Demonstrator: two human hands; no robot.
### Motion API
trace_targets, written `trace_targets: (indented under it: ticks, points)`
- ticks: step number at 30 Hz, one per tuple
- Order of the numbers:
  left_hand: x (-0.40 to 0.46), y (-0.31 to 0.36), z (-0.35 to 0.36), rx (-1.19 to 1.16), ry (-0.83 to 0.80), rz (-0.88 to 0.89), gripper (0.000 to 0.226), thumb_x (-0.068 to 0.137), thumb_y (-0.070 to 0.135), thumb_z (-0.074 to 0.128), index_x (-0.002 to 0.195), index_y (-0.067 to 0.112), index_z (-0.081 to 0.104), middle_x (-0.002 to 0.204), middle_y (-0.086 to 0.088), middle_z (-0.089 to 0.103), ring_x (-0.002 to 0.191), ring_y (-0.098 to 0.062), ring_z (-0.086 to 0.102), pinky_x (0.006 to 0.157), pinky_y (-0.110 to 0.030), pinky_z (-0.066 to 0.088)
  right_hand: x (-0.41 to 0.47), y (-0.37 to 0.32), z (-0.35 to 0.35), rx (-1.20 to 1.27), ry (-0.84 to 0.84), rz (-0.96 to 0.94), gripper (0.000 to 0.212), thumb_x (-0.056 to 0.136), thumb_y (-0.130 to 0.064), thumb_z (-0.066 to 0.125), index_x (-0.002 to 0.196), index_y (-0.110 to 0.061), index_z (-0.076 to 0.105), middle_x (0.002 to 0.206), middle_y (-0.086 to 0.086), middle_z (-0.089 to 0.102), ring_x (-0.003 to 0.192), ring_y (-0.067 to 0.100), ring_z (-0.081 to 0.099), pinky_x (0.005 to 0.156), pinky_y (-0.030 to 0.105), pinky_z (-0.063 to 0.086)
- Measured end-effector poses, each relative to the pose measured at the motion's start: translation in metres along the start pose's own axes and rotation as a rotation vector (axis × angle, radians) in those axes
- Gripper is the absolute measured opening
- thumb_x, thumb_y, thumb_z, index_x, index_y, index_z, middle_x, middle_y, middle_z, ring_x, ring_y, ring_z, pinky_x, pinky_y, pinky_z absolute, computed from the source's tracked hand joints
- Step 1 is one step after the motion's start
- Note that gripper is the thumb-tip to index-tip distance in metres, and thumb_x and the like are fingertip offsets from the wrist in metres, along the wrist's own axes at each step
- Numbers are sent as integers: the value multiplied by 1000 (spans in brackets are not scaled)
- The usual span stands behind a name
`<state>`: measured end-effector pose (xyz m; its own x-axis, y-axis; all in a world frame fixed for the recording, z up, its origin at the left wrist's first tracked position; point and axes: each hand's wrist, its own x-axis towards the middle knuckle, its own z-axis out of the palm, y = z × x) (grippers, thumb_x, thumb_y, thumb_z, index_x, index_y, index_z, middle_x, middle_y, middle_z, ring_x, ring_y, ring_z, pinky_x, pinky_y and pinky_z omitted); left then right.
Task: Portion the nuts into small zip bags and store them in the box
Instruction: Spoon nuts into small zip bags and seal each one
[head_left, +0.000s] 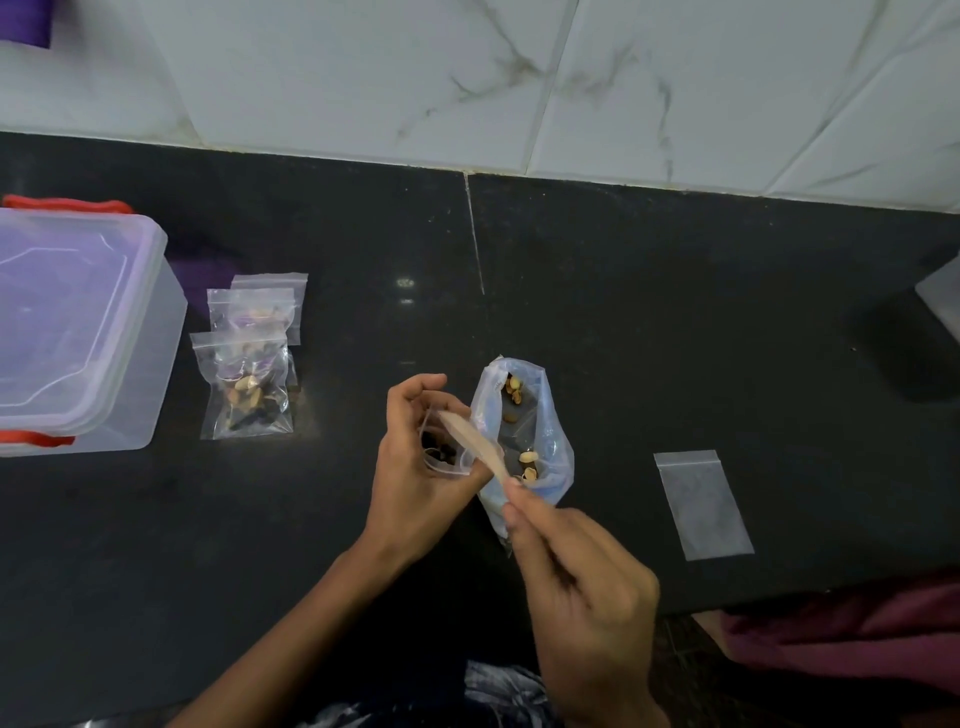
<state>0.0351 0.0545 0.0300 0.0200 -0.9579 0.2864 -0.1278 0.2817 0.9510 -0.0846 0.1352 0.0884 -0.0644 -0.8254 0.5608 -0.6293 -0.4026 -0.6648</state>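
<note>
Dark surface (675, 322): my left hand (415, 467) pinches a small zip bag (441, 457) open — right hand (582, 587) grips the spoon (472, 441), tipping nuts in.

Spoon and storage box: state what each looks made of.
Spoon: pale, matte, flat and thin, so probably wood, though blurred. Storage box: translucent, slightly frosted plastic; the dark counter shows through its wall, and its red clips look like opaque plastic.

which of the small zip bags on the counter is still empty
The flat zip bag lying alone right of the hands; the bags beside the box hold nuts.
</note>
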Motion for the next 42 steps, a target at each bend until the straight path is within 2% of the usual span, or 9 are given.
trace_targets:
  ticks: [5, 12, 17, 20, 24, 29, 35, 38, 42]
  points:
    - [2, 3, -4, 6, 13, -39, 65, 69, 26, 76, 117, 39, 34, 97, 14, 58, 86, -7, 61, 77, -13, 48, 17, 8, -10, 189, 269, 568, 18, 92, -39, 50, 93, -31, 66, 69, -9, 66, 55, 4, 59, 48, 16, 47]
    - [1, 7, -6, 9, 16, -76, 63, 67, 38, 72, 118, 39, 34, 97, 13, 58, 89, -8, 61, 79, -15, 48, 0, 54, 4, 108, 85, 901, 16, 96, -33, 45, 97, -29, 61, 68, -2, 60, 60, 12, 55, 58, 33, 45]
    - [3, 12, -11, 20, 26, -73, 63, 69, 28, 77, 116, 36, 36, 97, 9, 58, 89, -6, 60, 78, -12, 47, 6, 47, -9, -244, -289, 913, 67, 78, -69, 25, 137, -37, 31, 107, -14, 56, 92, 7, 57, 75, 28, 39]
    - [5, 16, -14, -5, 45, -77, 62, 70, 28, 77, 115, 36, 35, 95, 9, 57, 88, -5, 59, 78, -11, 46, 10, 39, -17, -497, -226, 810, 84, 75, -73, 29, 145, -29, 24, 131, -2, 43, 112, 14, 49, 78, 28, 39]
    - [6, 23, -16, -38, 58, -84, 62, 66, 39, 72, 116, 37, 36, 96, 13, 56, 86, -2, 57, 76, -11, 46, 22, 30, -22, -400, -151, 554, 50, 81, -47, 62, 127, -33, 46, 111, -15, 49, 101, -2, 42, 80, 23, 42]
    - [3, 33, -17, -62, 92, -139, 66, 59, 43, 73, 114, 42, 36, 93, 10, 49, 81, 4, 52, 68, -11, 45, 38, 9, 11, 86, -514, 548, 40, 75, -32, 75, 107, -45, 53, 108, -28, 55, 108, -11, 49, 89, 15, 43]
    - [7, 48, -29, -190, 84, -237, 73, 59, 32, 79, 115, 40, 33, 97, 7, 44, 73, 1, 60, 62, -18, 53, 41, 0, 43, 428, -484, 629, 7, 92, -29, 58, 95, -32, 64, 95, -12, 70, 93, 2, 66, 81, 25, 54]
    - [5, 47, -36, -284, 131, -307, 47, 78, 29, 69, 116, 29, 41, 83, 15, 57, 69, 1, 61, 63, -16, 52, 42, 3, 49, 488, -404, 650, 24, 91, -35, 51, 96, -16, 65, 90, -6, 71, 86, 5, 68, 75, 21, 54]
    - [2, 47, -50, -297, 174, -345, 24, 80, 25, 61, 101, 15, 59, 66, 8, 67, 58, -2, 62, 53, -16, 50, 44, 5, 52, 561, -347, 672, 15, 94, -21, 53, 97, -11, 64, 87, -5, 71, 83, 4, 68, 70, 16, 51]
